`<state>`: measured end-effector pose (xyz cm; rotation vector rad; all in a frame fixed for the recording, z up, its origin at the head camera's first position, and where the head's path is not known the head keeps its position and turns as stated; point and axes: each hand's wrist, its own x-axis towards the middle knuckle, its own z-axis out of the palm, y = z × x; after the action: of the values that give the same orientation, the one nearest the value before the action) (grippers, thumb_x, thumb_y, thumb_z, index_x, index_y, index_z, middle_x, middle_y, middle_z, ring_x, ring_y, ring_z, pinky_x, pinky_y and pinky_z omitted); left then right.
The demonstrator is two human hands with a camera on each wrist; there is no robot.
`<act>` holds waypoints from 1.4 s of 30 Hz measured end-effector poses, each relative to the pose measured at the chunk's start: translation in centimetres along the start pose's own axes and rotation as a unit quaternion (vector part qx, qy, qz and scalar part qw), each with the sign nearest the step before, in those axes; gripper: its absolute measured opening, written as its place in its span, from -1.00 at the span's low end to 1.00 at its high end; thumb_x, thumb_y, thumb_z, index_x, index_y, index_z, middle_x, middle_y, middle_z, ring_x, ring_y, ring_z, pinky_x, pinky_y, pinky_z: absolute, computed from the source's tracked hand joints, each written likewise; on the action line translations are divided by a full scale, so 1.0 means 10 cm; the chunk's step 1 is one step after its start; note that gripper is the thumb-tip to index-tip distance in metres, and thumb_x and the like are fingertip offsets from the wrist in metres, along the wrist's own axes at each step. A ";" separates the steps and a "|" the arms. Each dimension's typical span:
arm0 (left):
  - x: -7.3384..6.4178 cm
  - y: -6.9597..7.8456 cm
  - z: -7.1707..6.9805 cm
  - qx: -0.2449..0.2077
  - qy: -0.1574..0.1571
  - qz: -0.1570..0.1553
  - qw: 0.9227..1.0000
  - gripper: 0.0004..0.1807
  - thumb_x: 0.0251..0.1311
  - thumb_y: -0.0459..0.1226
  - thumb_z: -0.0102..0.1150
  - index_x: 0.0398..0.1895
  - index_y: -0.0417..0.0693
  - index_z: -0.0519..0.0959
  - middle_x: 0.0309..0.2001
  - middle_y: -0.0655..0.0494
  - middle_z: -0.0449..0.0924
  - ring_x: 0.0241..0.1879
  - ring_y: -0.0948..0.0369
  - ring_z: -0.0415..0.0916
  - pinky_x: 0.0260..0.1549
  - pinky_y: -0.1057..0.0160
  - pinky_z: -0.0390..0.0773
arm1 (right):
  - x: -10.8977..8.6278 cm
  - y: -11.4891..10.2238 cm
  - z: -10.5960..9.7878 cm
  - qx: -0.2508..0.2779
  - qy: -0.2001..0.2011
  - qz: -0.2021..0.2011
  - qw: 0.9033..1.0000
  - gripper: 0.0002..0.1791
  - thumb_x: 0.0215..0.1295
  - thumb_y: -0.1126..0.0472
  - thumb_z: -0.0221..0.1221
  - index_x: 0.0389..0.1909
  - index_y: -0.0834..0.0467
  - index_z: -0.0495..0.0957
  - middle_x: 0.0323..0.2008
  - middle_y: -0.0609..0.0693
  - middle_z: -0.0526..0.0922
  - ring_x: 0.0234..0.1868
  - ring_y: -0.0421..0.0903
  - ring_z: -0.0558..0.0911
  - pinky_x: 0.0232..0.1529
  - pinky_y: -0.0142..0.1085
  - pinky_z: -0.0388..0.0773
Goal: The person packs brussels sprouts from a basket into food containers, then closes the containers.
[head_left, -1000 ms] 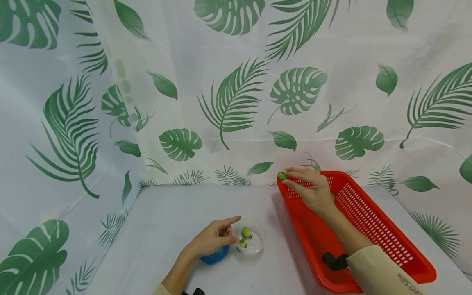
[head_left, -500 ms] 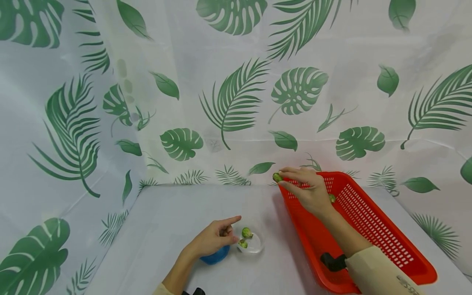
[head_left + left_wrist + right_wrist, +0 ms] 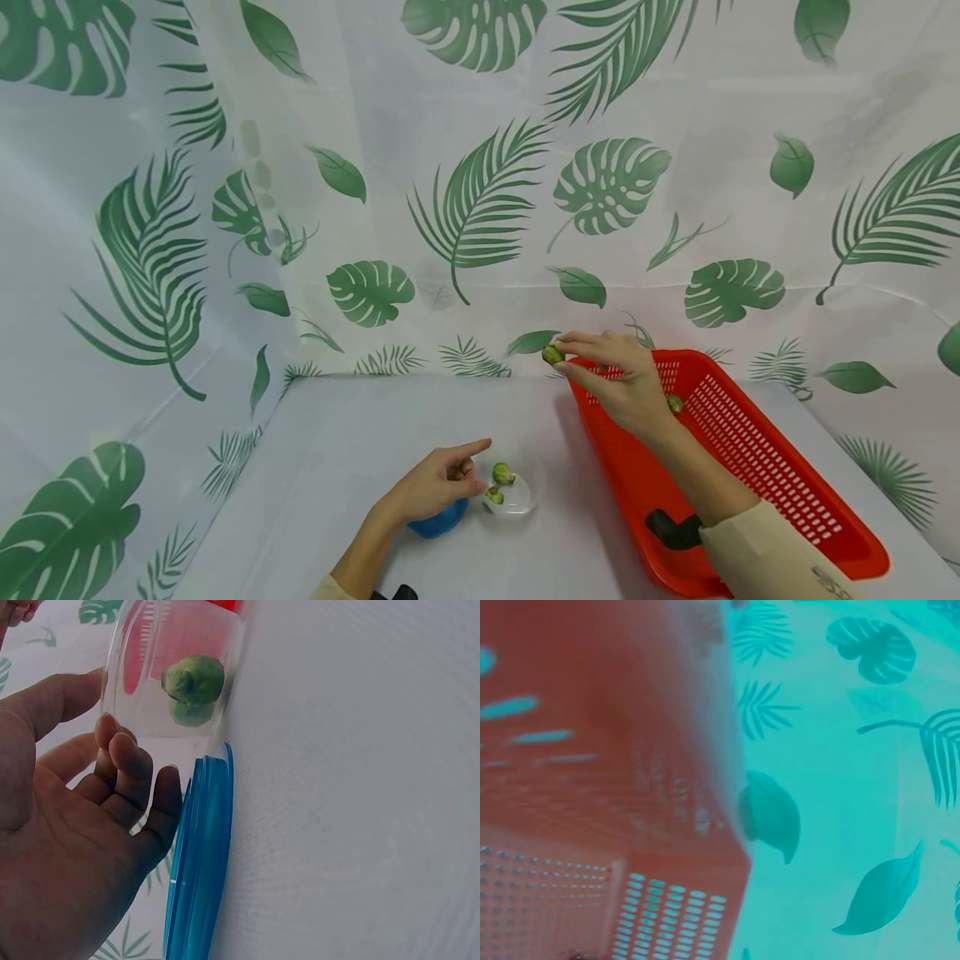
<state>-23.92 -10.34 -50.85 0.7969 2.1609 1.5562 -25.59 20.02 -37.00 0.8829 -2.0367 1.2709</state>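
My right hand (image 3: 626,379) pinches a Brussels sprout (image 3: 553,354) between fingers and thumb, above the far left corner of the red basket (image 3: 611,467). In the right wrist view neither that hand nor the sprout shows. My left hand (image 3: 435,483) rests beside a clear plastic container (image 3: 517,507), its index finger stretched out along the left rim and the thumb close to the near side. Inside that container lie two sprouts (image 3: 502,473). The left wrist view has the left hand (image 3: 82,802) at the rim, the other fingers bent, and the blue lid (image 3: 202,847) close by.
Another Brussels sprout (image 3: 675,404) lies towards the far end inside the basket. The blue lid (image 3: 438,521) is partly covered by my left hand. A leaf-patterned sheet (image 3: 480,250) hangs behind the white table (image 3: 337,442).
My right hand has moved left and slightly up with the sprout, which now sits beyond the basket's corner. The sprout inside the basket has come into view. The left hand stays put.
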 end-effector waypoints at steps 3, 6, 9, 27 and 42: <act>0.00 0.00 0.00 0.001 0.000 0.001 1.000 -0.28 0.40 -0.31 0.28 0.57 -0.19 0.29 -0.33 0.15 0.43 -0.42 0.40 0.33 -0.37 0.44 0.37 | 0.02 -0.08 0.02 -0.006 -0.001 0.002 1.000 -0.54 0.10 0.55 0.44 0.05 0.20 0.77 0.00 0.10 0.80 0.00 -0.23 0.68 0.11 -0.27 0.28; 0.00 0.00 0.00 -0.001 -0.001 0.002 1.000 -0.29 0.40 -0.34 0.26 0.58 -0.21 0.28 -0.33 0.15 0.43 -0.42 0.40 0.32 -0.37 0.44 0.36 | 0.04 -0.16 0.04 -0.010 0.011 -0.003 1.000 -0.54 0.08 0.56 0.44 0.04 0.22 0.78 -0.02 0.12 0.80 -0.07 -0.23 0.66 0.02 -0.28 0.27; -0.01 0.00 0.00 -0.002 -0.002 0.003 1.000 -0.29 0.41 -0.36 0.25 0.58 -0.22 0.27 -0.34 0.15 0.43 -0.42 0.40 0.32 -0.37 0.44 0.36 | 0.05 -0.27 0.06 -0.020 0.033 -0.005 0.999 -0.55 0.08 0.56 0.44 0.03 0.20 0.78 -0.03 0.12 0.81 -0.17 -0.22 0.60 -0.08 -0.28 0.23; 0.00 -0.03 0.01 -0.010 -0.003 0.001 1.000 -0.29 0.41 -0.37 0.25 0.58 -0.21 0.26 -0.34 0.15 0.43 -0.43 0.40 0.32 -0.38 0.44 0.37 | -0.07 -0.66 0.23 -0.059 0.055 0.023 0.996 -0.58 0.11 0.42 0.49 0.02 0.11 0.80 -0.03 0.01 0.82 -0.04 -0.28 0.66 0.03 -0.20 0.24; 0.03 -0.06 -0.01 -0.001 -0.005 0.005 1.000 -0.30 0.43 -0.33 0.25 0.58 -0.19 0.27 -0.34 0.14 0.43 -0.43 0.39 0.33 -0.38 0.44 0.37 | -0.23 -0.73 0.38 -0.064 0.074 0.038 0.994 -0.60 0.07 0.40 0.52 -0.02 0.12 0.81 -0.05 0.03 0.82 -0.33 -0.23 0.51 -0.24 -0.24 0.13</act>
<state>-24.29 -10.37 -51.34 0.8146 2.1518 1.5561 -19.00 14.65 -36.30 0.6395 -2.0254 1.1930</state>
